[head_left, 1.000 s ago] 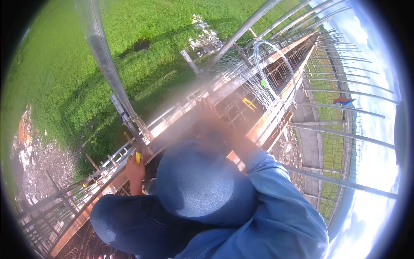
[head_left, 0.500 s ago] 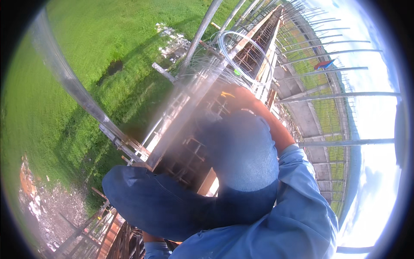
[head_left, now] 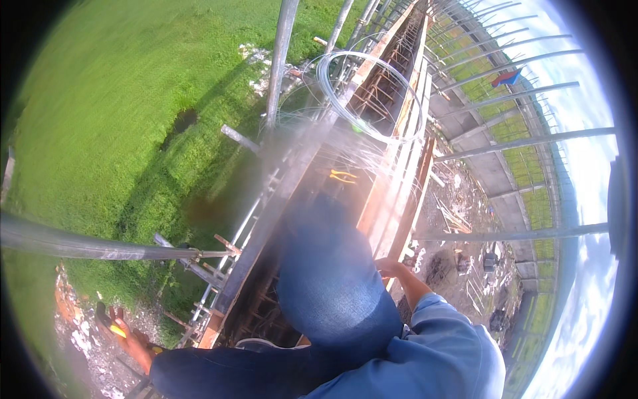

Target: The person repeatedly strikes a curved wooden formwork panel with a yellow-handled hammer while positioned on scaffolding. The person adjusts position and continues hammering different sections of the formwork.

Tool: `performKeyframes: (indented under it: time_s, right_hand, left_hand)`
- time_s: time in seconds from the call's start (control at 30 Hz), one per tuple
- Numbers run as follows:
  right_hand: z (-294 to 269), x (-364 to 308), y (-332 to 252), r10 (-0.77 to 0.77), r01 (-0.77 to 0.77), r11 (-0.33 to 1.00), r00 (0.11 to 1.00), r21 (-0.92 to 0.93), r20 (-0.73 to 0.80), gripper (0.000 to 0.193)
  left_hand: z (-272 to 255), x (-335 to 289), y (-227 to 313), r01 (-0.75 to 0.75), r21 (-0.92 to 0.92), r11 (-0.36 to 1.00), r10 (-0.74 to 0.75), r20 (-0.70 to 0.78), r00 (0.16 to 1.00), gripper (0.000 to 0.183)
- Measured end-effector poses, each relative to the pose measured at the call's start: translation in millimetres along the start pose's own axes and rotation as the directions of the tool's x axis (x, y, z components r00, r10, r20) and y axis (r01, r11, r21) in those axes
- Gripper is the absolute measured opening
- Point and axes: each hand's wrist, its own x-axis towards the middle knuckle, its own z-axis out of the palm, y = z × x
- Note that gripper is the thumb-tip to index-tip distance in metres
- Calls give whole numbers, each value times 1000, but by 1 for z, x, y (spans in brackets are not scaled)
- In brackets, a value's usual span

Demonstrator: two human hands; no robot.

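Left of the formwork [head_left: 247,269], the left hand [head_left: 136,344] clasped a yellow-handled tool [head_left: 118,330]; the right hand [head_left: 389,267] was at the formwork's right edge, its grip unclear. Yellow pliers [head_left: 342,174] lay between the formwork's sides. Firm bracing on that edge seemed wise.

Left hand [head_left: 136,344] and right hand [head_left: 388,267] well apart, either side of bent legs [head_left: 332,292].

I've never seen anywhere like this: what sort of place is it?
Most likely an outdoor construction site. The long wooden formwork has what look like reinforcing bars inside, metal poles rise beside it, and a coil of wire lies across it.
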Motion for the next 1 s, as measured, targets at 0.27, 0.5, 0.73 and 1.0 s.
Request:
performKeyframes:
  time_s: [0.27,0.5,0.73,1.0]
  right_hand:
    - [-9,165,-41,-126,150,877,989,457,-83,55]
    - [5,136,-132,7,16,803,999,596,-36,52]
    - [-28,128,-199,47,-50,860,999,509,19,49]
    - [-85,134,-290,47,-67,978,993,197,107,46]
  left_hand:
    - [47,68,131,-238,-42,970,236,-50,971,77]
    - [78,96,168,-112,90,990,121,-90,989,73]
    - [42,108,169,111,240,964,-63,-201,978,63]
    - [80,87,178,285,334,898,-140,-396,907,63]
